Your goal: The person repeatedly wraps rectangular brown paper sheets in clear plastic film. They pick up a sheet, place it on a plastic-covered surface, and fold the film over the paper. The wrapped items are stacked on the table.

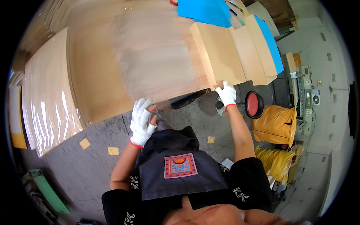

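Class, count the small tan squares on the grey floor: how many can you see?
3. One square lies near the plastic-wrapped stack, a second square nearer the left forearm, the third square between the apron and the right forearm. More may be hidden.

The top edge crops blue sheets (204, 13), while stacks (41, 24) at upper left blur. Contact between the gloved right hand (227, 94) and tan board (221, 54) is too small to read.

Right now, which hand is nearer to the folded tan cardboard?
Right. The right hand is at the near edge of the cardboard, seemingly touching it; the left hand is apart from it, farther left.
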Available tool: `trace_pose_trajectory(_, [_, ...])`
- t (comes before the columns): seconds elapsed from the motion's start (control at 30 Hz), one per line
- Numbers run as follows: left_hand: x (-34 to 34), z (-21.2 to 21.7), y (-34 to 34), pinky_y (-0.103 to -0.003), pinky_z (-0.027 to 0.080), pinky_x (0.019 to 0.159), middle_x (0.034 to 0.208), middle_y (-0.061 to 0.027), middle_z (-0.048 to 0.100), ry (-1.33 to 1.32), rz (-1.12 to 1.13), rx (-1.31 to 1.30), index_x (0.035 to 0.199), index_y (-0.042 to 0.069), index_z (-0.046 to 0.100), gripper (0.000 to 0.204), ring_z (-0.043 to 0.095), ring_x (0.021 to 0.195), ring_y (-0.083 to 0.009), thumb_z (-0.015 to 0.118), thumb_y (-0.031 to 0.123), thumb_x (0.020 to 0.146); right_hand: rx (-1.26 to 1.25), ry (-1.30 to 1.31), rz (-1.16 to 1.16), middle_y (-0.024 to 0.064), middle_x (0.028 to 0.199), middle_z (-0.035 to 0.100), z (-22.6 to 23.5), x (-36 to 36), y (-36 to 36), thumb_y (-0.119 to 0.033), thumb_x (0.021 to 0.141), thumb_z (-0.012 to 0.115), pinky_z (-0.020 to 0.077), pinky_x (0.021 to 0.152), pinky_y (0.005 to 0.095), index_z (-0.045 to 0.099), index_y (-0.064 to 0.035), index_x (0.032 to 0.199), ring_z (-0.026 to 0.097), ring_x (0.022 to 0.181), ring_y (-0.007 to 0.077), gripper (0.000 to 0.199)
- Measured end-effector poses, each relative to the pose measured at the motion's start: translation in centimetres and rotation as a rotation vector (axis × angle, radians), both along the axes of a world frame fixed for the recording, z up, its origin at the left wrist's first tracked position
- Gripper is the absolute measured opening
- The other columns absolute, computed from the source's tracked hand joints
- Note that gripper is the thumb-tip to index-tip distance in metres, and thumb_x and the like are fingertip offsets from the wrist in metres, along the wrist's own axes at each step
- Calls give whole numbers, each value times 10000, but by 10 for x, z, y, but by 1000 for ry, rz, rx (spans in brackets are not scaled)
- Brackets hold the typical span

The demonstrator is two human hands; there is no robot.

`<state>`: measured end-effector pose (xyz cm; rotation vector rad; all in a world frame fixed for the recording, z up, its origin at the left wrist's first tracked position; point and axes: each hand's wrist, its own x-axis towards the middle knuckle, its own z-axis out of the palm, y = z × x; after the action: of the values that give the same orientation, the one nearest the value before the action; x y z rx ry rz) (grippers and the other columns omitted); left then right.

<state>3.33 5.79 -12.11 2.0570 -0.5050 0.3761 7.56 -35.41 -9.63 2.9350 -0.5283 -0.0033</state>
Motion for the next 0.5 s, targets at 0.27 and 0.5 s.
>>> trace_pose_trajectory(0.27, [-81,-45,36,-441,360,1024,1208,-114,568,166,105,10,1078,63,626,322,490,1172,-351,628,122,761,-35,81,-33,227,965,647,-2,14,1,-438,727,621,482,822,417,553,-38,1116,628,913,360,562])
trace_pose_trajectory(0.5, [-95,-56,45,-466,374,995,1167,-118,569,138,152,1,1051,73,621,348,507,1119,-348,653,92,705,-65,132,37,227,936,651,-7,14,-12,-469,753,601,481,801,420,541,-25,1131,627,901,368,586])
